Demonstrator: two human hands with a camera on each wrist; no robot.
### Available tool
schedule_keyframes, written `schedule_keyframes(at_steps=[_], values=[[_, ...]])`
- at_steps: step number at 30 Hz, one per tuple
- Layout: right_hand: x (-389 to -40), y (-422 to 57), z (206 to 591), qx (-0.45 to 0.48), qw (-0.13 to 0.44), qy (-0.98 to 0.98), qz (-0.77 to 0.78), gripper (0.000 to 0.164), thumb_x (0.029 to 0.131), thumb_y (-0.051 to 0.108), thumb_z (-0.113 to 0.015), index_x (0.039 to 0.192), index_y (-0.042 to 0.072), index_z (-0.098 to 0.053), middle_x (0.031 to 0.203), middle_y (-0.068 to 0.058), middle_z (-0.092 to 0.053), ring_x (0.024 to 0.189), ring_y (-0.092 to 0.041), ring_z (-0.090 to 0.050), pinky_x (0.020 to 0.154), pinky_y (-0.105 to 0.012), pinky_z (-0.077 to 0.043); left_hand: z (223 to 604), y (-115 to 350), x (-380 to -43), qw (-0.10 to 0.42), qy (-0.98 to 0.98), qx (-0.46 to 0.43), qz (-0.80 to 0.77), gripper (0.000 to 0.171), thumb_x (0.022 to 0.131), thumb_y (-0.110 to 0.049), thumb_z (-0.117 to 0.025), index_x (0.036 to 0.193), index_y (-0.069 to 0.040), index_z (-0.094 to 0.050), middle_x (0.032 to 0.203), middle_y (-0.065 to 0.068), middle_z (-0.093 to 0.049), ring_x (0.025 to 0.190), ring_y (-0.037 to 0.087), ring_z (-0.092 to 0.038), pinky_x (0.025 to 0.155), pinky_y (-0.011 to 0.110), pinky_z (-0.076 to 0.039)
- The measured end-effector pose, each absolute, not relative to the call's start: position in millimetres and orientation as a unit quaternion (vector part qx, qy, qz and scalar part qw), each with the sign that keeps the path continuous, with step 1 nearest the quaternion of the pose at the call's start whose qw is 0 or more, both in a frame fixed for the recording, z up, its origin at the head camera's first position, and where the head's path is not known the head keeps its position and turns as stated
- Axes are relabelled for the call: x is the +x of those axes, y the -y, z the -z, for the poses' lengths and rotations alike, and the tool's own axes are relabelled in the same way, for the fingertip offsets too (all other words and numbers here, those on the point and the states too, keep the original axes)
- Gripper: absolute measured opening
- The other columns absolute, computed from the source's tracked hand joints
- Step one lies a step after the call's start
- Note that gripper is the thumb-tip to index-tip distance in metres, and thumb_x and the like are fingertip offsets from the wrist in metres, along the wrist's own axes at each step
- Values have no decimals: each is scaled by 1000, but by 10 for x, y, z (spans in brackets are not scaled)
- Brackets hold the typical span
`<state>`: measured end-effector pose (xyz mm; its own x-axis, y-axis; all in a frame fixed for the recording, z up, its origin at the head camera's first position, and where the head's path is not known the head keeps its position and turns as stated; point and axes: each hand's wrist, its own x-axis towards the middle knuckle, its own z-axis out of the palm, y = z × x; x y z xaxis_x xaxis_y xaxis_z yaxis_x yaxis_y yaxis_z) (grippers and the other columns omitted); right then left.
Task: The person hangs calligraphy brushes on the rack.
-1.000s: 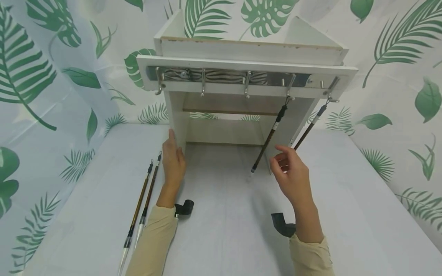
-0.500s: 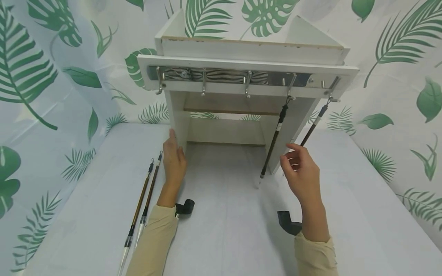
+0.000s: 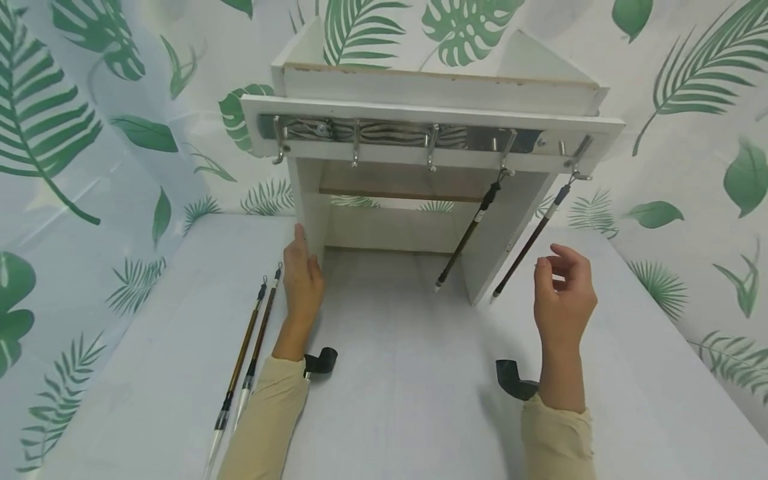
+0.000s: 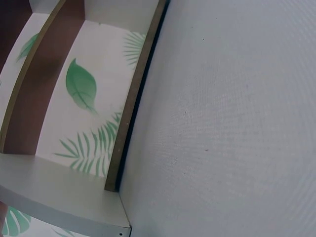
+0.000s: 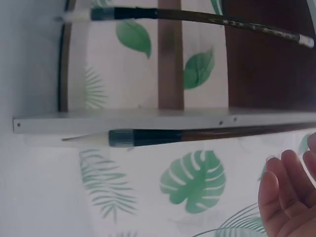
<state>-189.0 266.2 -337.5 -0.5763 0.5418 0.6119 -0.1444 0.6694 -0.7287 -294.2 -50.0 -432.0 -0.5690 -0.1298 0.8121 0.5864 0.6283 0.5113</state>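
Observation:
My left hand [image 3: 302, 280] lies along the left side panel of the white shelf unit [image 3: 438, 87], fingers straight; whether it touches is unclear. To the right of the unit, my right hand [image 3: 565, 287] hangs loosely curled with nothing in it. A calligraphy brush [image 3: 469, 233] dangles by its cord loop from the fourth hook. Another calligraphy brush [image 3: 527, 247] hangs from the rightmost hook, nearest my right hand and apart from it. In the right wrist view this outer brush [image 5: 212, 134] shows its pale pointed bristles beside the panel edge.
Two more brushes, one lighter brown [image 3: 241, 360] and one darker [image 3: 261, 333], lie on the white tabletop [image 3: 396, 400] left of my left forearm. The hook rail [image 3: 390, 157] spans the unit's front; its three left hooks bear nothing. Leaf-patterned cloth [image 3: 708, 200] surrounds the table.
My right hand has moved right, away from the hanging brushes, uncovering the outer brush's lower end. The inner brush swung right, then back left. My left hand has stayed put.

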Motion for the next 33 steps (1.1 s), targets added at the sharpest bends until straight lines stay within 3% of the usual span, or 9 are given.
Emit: schedule_keyframes(at_steps=[3,5,9,12,17,19,24,27,33], values=[[-1956,-2739,3414,-151,428,788,-416,34,92,23,-50,119,4,-55,86,21,-51,79,12,-48,65,-8,-40,4341,511,-2932,440,786,-145,409,65,90,6,-43,147,-16,-18,115,27,-44,105,40,-48,87,52,-43],[-2008,-2779,3427,-167,416,784,-429,35,92,27,-50,121,8,-53,87,25,-48,80,11,-48,66,-8,-40,4339,510,-2940,436,787,-146,411,64,91,5,-42,147,-16,-18,115,27,-43,104,40,-48,86,52,-44],[-2094,-2819,3427,-180,387,789,-442,38,91,33,-51,126,17,-50,101,6,-58,90,5,-51,70,-8,-41,4354,503,-2936,425,794,-144,412,60,92,2,-42,146,-12,-20,115,28,-43,104,41,-48,85,52,-44],[-2161,-2829,3404,-188,351,797,-455,42,91,34,-52,131,21,-45,117,-6,-57,103,-7,-54,80,-18,-46,4370,499,-2939,420,796,-142,412,58,92,1,-42,145,-9,-21,116,28,-43,105,41,-48,86,52,-44],[-2562,-3254,3913,-155,297,813,-477,60,84,40,-61,137,35,-34,135,1,-48,122,-16,-47,96,-39,-42,4352,512,-2935,431,790,-145,410,61,90,4,-43,145,-10,-21,115,29,-43,105,41,-48,87,52,-43],[-2690,-3378,4124,-140,285,816,-482,66,80,45,-65,137,40,-32,137,6,-45,124,-14,-45,95,-39,-41,4345,516,-2926,435,789,-144,409,62,90,5,-44,145,-11,-22,114,29,-44,105,41,-48,87,52,-43],[-2723,-3294,4214,-104,250,829,-489,66,81,44,-63,138,41,-30,143,6,-39,129,-20,-40,97,-42,-42,4368,518,-2926,436,788,-147,408,63,89,5,-45,145,-11,-22,114,29,-44,104,41,-48,86,52,-43],[-2730,-3204,4215,-81,240,829,-499,63,85,42,-59,139,40,-29,144,5,-37,131,-24,-38,97,-50,-40,4379,521,-2931,439,788,-152,404,64,89,5,-45,146,-13,-20,114,28,-44,103,40,-49,85,51,-44],[-2565,-2805,3900,-56,231,812,-532,52,91,37,-51,139,39,-32,143,-4,-40,132,-31,-35,98,-61,-32,4368,540,-2949,446,788,-155,395,65,90,5,-45,146,-15,-18,114,28,-43,102,41,-49,83,52,-45]])
